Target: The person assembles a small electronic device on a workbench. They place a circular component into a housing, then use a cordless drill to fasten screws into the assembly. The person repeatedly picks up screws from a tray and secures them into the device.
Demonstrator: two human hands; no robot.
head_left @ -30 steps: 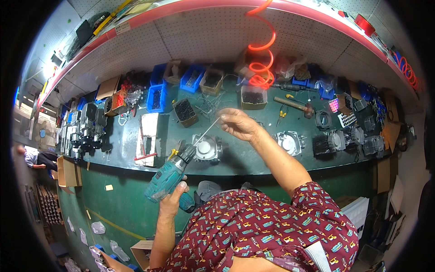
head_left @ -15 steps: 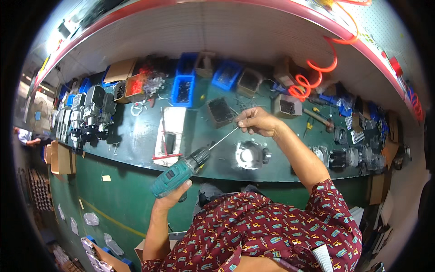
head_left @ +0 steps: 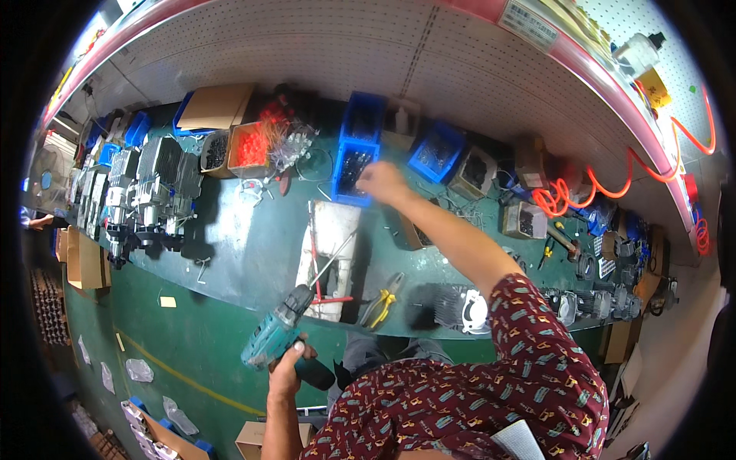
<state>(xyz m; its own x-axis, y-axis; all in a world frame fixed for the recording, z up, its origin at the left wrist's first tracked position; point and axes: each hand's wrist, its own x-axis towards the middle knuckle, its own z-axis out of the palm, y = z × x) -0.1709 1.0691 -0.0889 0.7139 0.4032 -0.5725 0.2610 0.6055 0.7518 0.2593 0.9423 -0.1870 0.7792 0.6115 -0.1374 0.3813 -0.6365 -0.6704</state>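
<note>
Currently, the left hand is clamped on the grip of the teal drill, positioned in front and left of the white block; the long bit points across the block. Well apart, the right hand is at the blue bin behind the block, fingers bunched; whether they grip a part cannot be determined. Pliers lie right of the block.
</note>
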